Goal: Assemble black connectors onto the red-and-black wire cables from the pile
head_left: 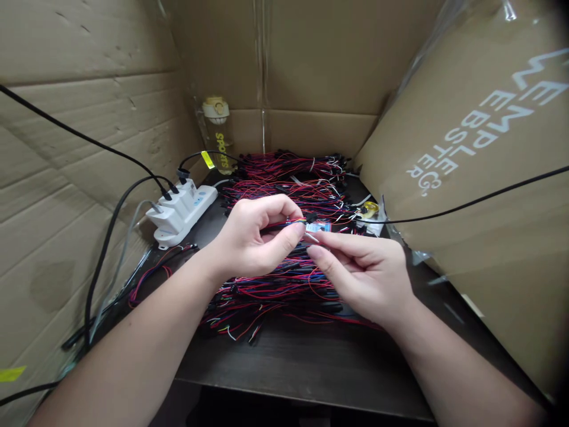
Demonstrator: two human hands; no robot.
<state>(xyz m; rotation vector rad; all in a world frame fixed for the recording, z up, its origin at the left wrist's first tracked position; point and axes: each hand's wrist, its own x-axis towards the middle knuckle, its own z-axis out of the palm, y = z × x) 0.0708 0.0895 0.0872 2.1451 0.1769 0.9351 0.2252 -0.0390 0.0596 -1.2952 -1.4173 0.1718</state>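
Note:
My left hand point(255, 237) is curled and pinches a thin bundle of red, black and coloured wires point(291, 223) with a black connector at its end. My right hand point(364, 273) meets it from the right, fingers pinched on a small light-blue piece point(320, 227) at the wire tips. Both hands hover above heaps of red and black wire harnesses point(284, 284) lying on the dark table point(302, 362). More harness bundles point(293, 166) lie further back.
A white power strip point(180, 210) with black plugs and cables sits at the left. A clear bottle with a yellow cap point(217, 133) stands at the back. Cardboard walls surround the table; a large cardboard box point(480, 178) leans at the right. A black cable point(466, 204) crosses it.

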